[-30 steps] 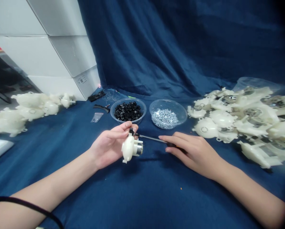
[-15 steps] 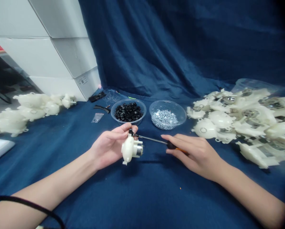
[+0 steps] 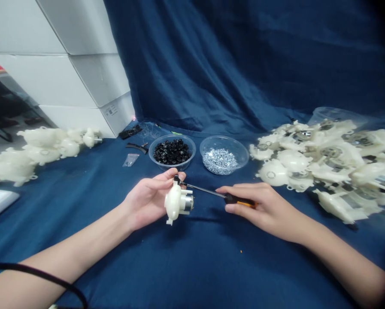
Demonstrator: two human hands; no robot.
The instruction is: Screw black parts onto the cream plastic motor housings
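Note:
My left hand [image 3: 149, 197] is closed around a small cream plastic housing [image 3: 176, 201] with a metal motor end, held upright just above the blue cloth. A black piece sits at the top of the housing under my thumb and forefinger. My right hand [image 3: 259, 205] grips a screwdriver [image 3: 224, 196] with a black and orange handle. Its thin shaft runs left and its tip meets the black piece on top of the housing.
Two clear bowls stand behind my hands: one of black parts [image 3: 172, 151], one of silver screws [image 3: 223, 159]. A large heap of cream housings [image 3: 327, 163] lies at the right, a smaller heap [image 3: 37, 148] at the left. White boxes [image 3: 63, 64] stack at the back left.
My right hand has shifted its hold along the screwdriver, so the orange handle now shows between its fingers. My left hand and the housing have stayed in place.

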